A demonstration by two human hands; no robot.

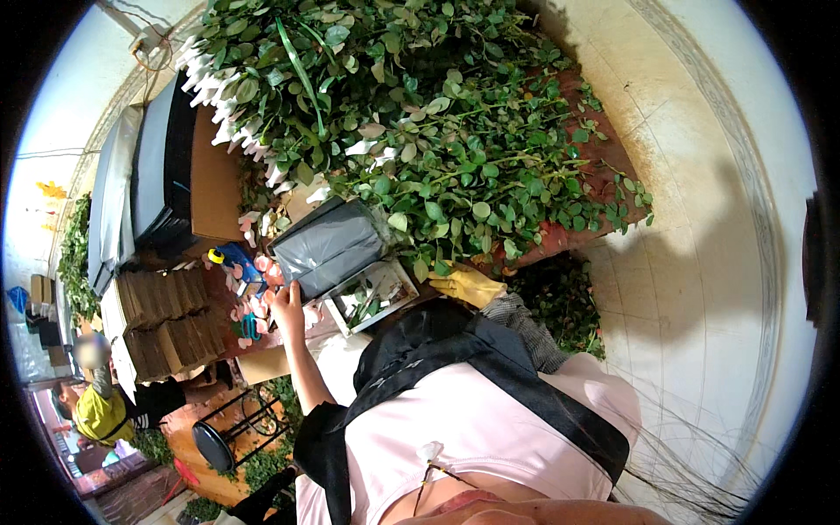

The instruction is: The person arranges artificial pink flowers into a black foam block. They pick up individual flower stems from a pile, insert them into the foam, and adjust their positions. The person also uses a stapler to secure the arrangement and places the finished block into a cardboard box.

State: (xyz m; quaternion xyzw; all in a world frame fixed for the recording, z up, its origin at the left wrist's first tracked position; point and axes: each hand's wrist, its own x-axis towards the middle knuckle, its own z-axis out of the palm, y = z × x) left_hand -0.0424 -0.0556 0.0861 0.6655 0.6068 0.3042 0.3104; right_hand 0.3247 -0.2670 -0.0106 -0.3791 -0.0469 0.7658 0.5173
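Note:
My bare left hand (pixel 287 308) is at the lower left corner of a stack of dark wrapping sheets (pixel 325 249) in clear plastic. Its fingers are bent against the sheets' edge and appear to pinch it. My right hand (pixel 468 284) wears a yellow glove, with fingers apart and stretched toward the leafy stems (pixel 490 192) at the table's near edge. I see nothing held in it. Between the hands sits a shallow white-rimmed box (pixel 350 324) with leaf scraps inside. A large heap of green stems, many heads covered in white sleeves (pixel 214 96), fills the far side.
Left of the sheets lie pink petals (pixel 258 306), a blue box (pixel 241 267) and teal-handled scissors (pixel 251 327). Stacked cardboard (pixel 166 319) and large black boards (pixel 162 166) stand further left. A black stool (pixel 214 444) and a person in yellow (pixel 103 411) are at lower left.

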